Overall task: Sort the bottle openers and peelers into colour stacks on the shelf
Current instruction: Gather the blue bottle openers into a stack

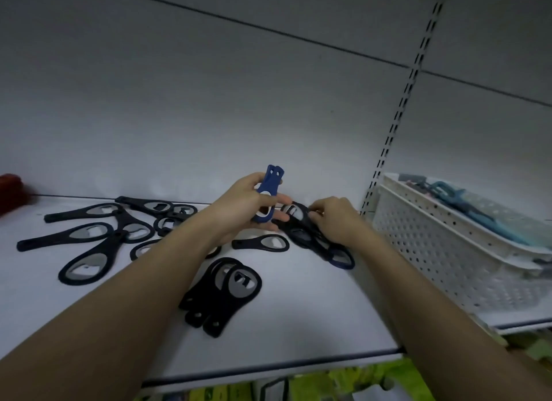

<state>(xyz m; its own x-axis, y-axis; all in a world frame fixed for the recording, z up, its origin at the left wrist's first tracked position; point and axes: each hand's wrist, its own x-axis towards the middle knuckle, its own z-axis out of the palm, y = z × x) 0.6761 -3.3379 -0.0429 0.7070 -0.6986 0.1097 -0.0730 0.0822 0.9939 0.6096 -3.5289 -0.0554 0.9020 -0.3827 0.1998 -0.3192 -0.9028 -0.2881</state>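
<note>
Your left hand's fingers point(268, 191) curl round a blue opener point(268, 195), held upright above the shelf point(298, 326). Your right hand point(334, 221) pinches a dark opener point(294, 212) atop the pile beside it. Black openers point(86, 236) lie scattered left; a stack point(221, 293) sits nearer. A white basket point(448, 245) stands right.

Two bare forearms, no sleeves, left grip point(243, 205), right grip point(336, 218) ungloved

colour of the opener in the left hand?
Blue plastic bottle opener with a metal insert; head view.
</note>
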